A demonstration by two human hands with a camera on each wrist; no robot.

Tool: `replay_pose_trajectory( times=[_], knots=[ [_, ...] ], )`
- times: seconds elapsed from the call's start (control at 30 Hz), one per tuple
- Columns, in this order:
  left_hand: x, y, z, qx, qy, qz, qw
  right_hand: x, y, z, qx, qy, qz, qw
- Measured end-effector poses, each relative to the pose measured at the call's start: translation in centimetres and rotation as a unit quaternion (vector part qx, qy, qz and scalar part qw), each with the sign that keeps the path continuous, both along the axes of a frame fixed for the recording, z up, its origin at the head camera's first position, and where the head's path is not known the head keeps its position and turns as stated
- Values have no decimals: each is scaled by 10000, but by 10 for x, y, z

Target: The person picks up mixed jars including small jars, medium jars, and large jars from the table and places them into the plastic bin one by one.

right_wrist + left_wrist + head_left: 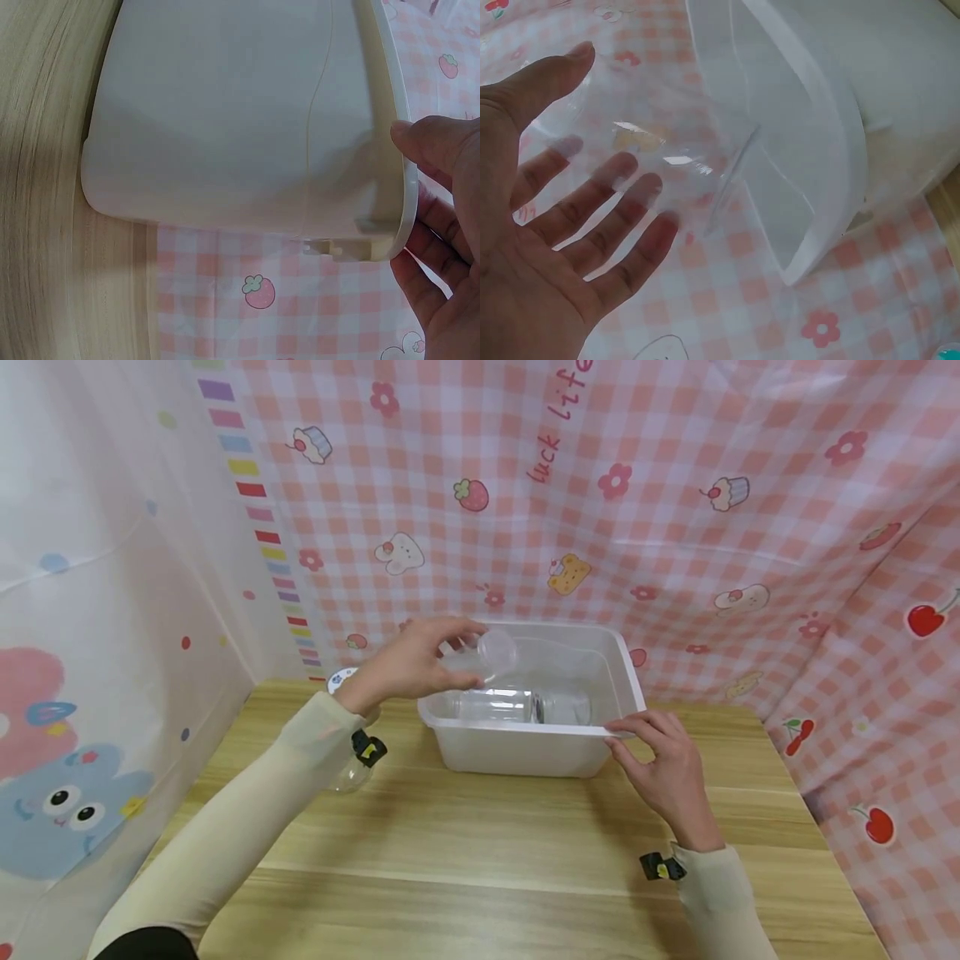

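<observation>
Behind the left fingers, at their far left, a blue-patterned round thing (341, 677) is half hidden, and nearer to the person there is a clear round piece (351, 778). The left hand (408, 660) holds a clear container (498, 653) sideways between the thumb and the four fingers, which are spaced from each other but curved around its sides; its free end reaches past the fingertips, at the left part of the opening of the white box (525, 750). The plastic looks thin and smooth, so I think a light, even pressure is best, because a strong squeeze could bend the wall or make it slip. Below these fingers a clear cylinder (497, 703) lies inside the box, with another clear piece (567, 708) to its right, so it is wise to move slowly and guide the free end without knocking them or the rim (525, 727). To the right, the thumb and fingers of the right hand (667, 768) pinch this rim near the closer right corner; this hold should be firm but not press down, since the box could perhaps tip or slide
</observation>
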State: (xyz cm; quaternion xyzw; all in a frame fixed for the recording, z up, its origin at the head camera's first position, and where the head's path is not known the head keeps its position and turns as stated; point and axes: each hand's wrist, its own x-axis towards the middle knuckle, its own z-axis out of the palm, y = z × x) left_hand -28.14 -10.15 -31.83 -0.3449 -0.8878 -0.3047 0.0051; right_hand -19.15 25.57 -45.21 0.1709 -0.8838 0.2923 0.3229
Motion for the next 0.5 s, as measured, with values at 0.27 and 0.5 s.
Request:
replay_pose_trajectory(
  times=[0.27,0.5],
  knots=[
    [1,-5,0,-10,-69,197,9998,0,0,-1,-9,16,23,10000],
    [7,-14,0,-190,77,656,9976,0,-1,-1,-52,45,46,10000]
  ],
)
